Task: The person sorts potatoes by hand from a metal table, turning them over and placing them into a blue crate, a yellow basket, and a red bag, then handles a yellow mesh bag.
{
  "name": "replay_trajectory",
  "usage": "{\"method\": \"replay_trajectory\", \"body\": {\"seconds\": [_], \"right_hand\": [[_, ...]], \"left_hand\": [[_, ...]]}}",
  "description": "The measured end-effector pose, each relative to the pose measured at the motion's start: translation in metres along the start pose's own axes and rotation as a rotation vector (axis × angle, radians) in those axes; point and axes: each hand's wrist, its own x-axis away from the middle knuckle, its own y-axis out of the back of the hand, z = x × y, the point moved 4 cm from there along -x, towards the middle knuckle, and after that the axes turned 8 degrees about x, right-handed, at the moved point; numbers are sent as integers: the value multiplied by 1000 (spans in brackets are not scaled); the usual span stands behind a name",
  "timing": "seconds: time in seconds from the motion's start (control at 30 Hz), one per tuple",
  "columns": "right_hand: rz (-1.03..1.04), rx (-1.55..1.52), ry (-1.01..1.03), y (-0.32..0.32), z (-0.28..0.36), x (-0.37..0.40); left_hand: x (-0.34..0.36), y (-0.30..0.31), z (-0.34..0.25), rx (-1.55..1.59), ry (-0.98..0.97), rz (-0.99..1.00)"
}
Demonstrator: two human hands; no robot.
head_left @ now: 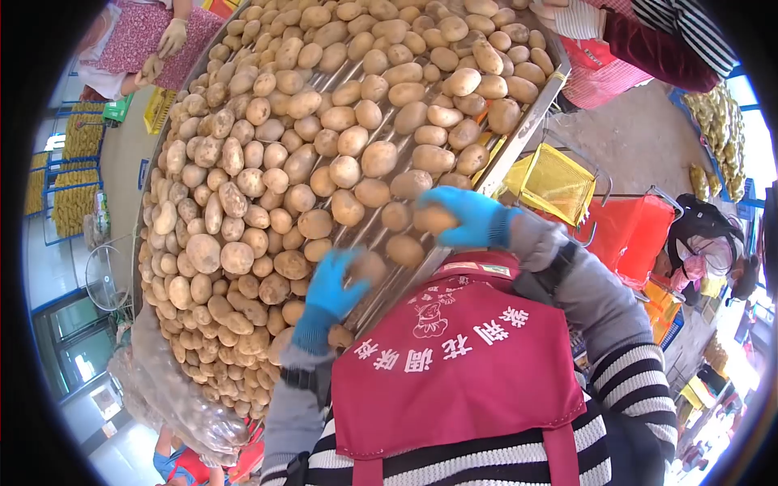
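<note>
My left hand (328, 290), in a blue glove, is curled against a potato (367, 268) near the table's front edge. Motion blurs its fingers and that potato. My right hand (468, 217), also gloved in blue, has its fingers closed round another potato (433, 219), slightly blurred. Between the two hands lie loose potatoes (404, 251) on the metal slatted surface (366, 226). A large heap of potatoes (237, 257) covers the left side and the far part of the table.
Metal rims edge the table (527, 144). At the right are a yellow crate (559, 185) and a red bag (628, 239). Clear plastic sheeting (174, 397) hangs at the lower left. A person with gloved hands (173, 38) stands upper left, another person's sleeve (668, 50) upper right.
</note>
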Motion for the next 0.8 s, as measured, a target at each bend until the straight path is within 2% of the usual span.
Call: {"method": "replay_trajectory", "body": {"seconds": [0.07,0.1,0.13,0.2,0.23,0.3,0.33,0.37,0.4,0.43,0.47,0.5,0.53,0.6,0.67,0.73,0.8], "right_hand": [[-183,-694,-204,16,-22,38],[-231,-830,-281,25,-28,58],[-289,-966,-358,33,-31,78],[-336,-1271,-391,32,-43,111],[-368,-1419,-402,31,-48,126],[-465,-1518,-415,30,-45,149],[-514,-1571,-420,29,-42,159],[-509,-1515,-307,36,-33,164],[-502,-1465,-343,38,-31,172],[-481,-1421,-378,40,-30,178],[-452,-1378,-409,41,-30,180],[-347,-1303,-349,46,-26,182],[-346,-1220,-336,51,-17,177],[-364,-1053,-318,59,6,164],[-352,-879,-248,66,19,167],[-363,-708,-150,74,32,169],[-404,-687,-173,81,41,178]], "left_hand": [[23,-24,19,37,143,6],[28,-34,26,53,218,12],[22,-39,24,-28,185,-26],[2,-48,14,-193,100,-88],[-5,-47,14,-229,-1,-133],[-22,-43,6,-285,-210,-221],[-25,-40,4,118,-57,-206],[-25,-33,-13,511,110,-176],[-24,-34,-21,896,296,-140],[-36,-34,-26,866,109,-159],[-46,-37,-42,859,137,-18],[-56,-37,-68,845,164,120],[-65,-41,-91,825,192,258],[-88,-64,-131,776,57,222],[-97,-83,-168,797,0,285],[-100,-102,-204,896,-10,399],[-104,-122,-225,913,-11,476]]}}
